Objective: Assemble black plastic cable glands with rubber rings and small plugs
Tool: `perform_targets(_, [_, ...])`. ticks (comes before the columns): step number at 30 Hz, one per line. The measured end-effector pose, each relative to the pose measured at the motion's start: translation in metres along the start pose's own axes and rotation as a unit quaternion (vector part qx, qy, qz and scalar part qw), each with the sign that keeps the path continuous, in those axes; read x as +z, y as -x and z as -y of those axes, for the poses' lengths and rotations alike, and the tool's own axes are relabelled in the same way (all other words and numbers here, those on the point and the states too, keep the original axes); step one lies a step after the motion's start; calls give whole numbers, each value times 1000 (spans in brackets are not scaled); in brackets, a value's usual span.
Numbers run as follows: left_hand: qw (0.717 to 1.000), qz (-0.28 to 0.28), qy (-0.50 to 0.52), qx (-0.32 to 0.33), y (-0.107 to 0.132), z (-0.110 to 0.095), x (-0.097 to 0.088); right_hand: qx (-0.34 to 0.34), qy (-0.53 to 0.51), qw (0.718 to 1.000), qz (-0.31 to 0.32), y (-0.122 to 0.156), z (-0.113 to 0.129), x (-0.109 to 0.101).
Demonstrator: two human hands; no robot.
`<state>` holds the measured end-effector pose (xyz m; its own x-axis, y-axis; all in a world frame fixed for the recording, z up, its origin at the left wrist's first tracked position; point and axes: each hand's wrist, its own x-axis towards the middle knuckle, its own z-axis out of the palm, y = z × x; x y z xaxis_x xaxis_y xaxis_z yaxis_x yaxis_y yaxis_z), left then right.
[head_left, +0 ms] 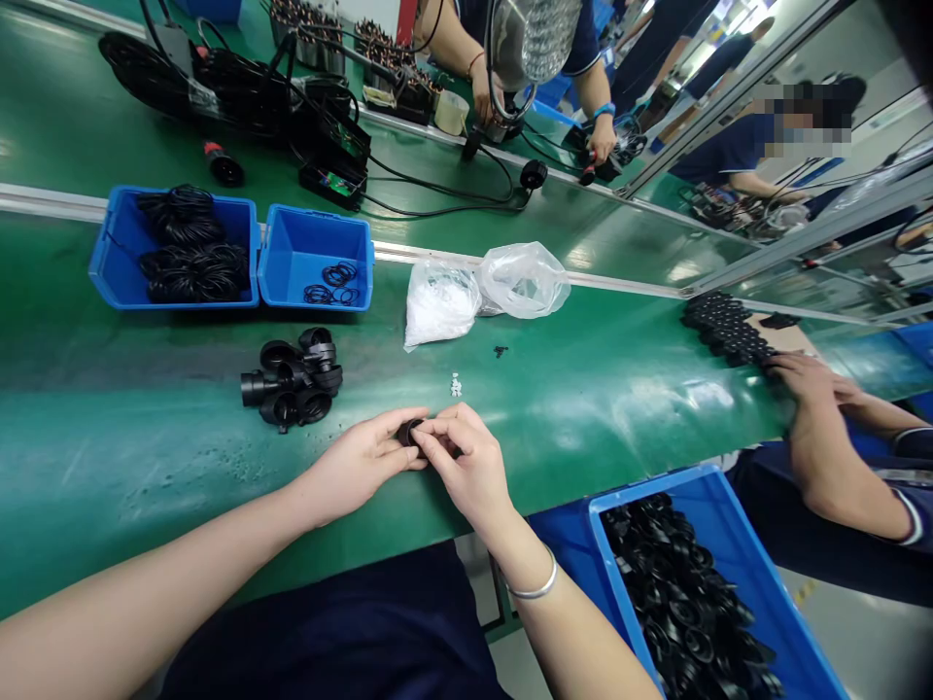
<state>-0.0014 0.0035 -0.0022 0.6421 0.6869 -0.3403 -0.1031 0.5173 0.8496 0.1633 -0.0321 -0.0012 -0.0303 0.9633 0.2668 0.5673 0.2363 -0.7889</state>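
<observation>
Close to the front of the green bench, my left hand (364, 455) grips a small black plastic fitting (409, 432) with a round opening. My right hand (466, 455) pinches at the same fitting from the other side, its thumb and fingertips over the opening. Fingers cover most of the part, and anything smaller between them cannot be made out. Just beyond my hands lie several tiny white pieces (456, 386) and, further off, a few tiny black pieces (500, 351). A cluster of black fittings (295, 379) sits to the left of my hands.
Two blue bins stand at the back left, one with bundled black rings (193, 272), the other with loose black rings (339, 275). Plastic bags (441, 303) lie behind my hands. A blue crate (773, 583) of black parts is at right, near a co-worker's hands (809, 379).
</observation>
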Motion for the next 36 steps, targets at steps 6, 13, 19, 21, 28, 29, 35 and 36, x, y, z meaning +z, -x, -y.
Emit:
perform_targets(6, [1000, 5, -28, 6, 0, 3, -3, -66, 68, 995, -4, 11, -1, 2])
perform_targets(13, [999, 10, -35, 12, -1, 5, -4, -82, 70, 994, 29, 25, -3, 1])
perform_targets(19, [1000, 9, -16, 12, -1, 1, -2, -76, 61, 993, 61, 27, -5, 0])
perform_targets(21, [1000, 8, -25, 12, 0, -1, -2, -77, 60, 993, 69, 27, -4, -1])
perform_targets(28, [997, 18, -70, 19, 0, 1, -4, -90, 98, 988, 81, 29, -2, -1])
perform_targets(29, [997, 17, -76, 18, 0, 1, -4, -93, 114, 986, 81, 30, -2, -1])
perform_targets(35, [997, 20, -71, 22, 1, 0, -3, -86, 167, 979, 75, 37, -1, 1])
perform_targets(36, [997, 21, -67, 24, 1, -1, -2, -86, 165, 980, 69, 38, -1, 1])
